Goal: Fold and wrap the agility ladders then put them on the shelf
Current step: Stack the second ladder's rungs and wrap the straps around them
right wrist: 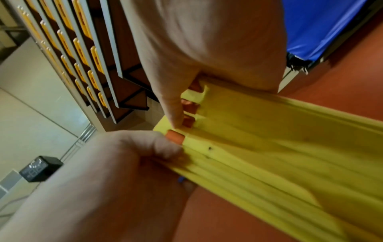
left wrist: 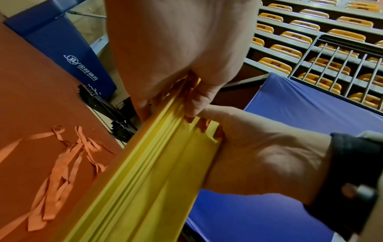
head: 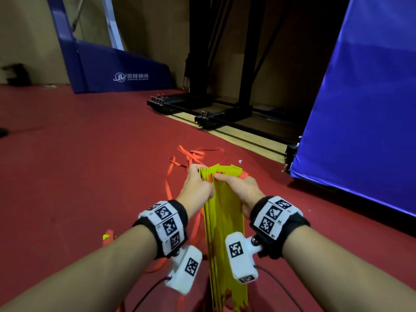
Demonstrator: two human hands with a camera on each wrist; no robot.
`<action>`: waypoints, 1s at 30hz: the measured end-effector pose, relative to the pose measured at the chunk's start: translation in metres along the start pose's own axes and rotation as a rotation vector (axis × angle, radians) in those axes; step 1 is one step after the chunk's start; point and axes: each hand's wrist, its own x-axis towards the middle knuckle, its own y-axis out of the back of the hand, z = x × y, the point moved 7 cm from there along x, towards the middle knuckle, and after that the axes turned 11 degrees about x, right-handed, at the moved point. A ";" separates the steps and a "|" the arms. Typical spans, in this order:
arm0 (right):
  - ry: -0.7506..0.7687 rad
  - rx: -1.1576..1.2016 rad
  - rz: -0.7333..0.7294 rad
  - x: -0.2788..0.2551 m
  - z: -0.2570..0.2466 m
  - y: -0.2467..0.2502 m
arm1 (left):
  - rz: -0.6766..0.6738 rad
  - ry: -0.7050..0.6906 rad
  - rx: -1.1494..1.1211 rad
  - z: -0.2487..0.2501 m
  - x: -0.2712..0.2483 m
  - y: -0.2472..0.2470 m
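- Above the dark red sports floor (head: 78, 154), I see the bundle of flat yellow plastic ladder rungs (head: 226, 221) held off the ground, stacked face to face.
- My left hand (head: 198, 188) has fingers and thumb curled round the far end of the stack from the left side; my right hand (head: 238, 188) clamps the same end from the right. Both grips are narrow and loaded; neither is free.
- The wrist views confirm it: thumbs press at the slotted rung ends, where short orange strap loops (right wrist: 176, 136) pass through.
- Long axis of the bundle: it runs from the hands back toward my body, the near end hanging low between the forearms. Both hands sit at the far end, so the near end is unsupported.
- Loose orange webbing straps (head: 193, 155) lie tangled on the floor, just beyond and to the left of the bundle, trailing under it. The left hand is the nearer one to that webbing.
- Judgement: rungs look gathered; wrapping the straps round the stack is not yet done. The right hand should keep hold of the stack while the left collects webbing.
- Risk: the rungs may fan apart if either clamp loosens.
- No shelf is visible; a blue padded mat (head: 364, 109) stands right of the bundle.
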 end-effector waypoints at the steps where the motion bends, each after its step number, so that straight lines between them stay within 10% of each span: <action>1: -0.012 -0.001 0.005 -0.001 -0.001 -0.002 | 0.012 0.003 -0.001 0.002 0.001 -0.001; 11: -0.088 -0.071 0.009 0.004 -0.008 0.005 | -0.124 0.060 0.330 0.005 0.036 -0.011; 30: 0.025 -0.011 -0.073 0.028 -0.010 0.012 | 0.113 -0.134 -0.074 -0.020 0.032 -0.012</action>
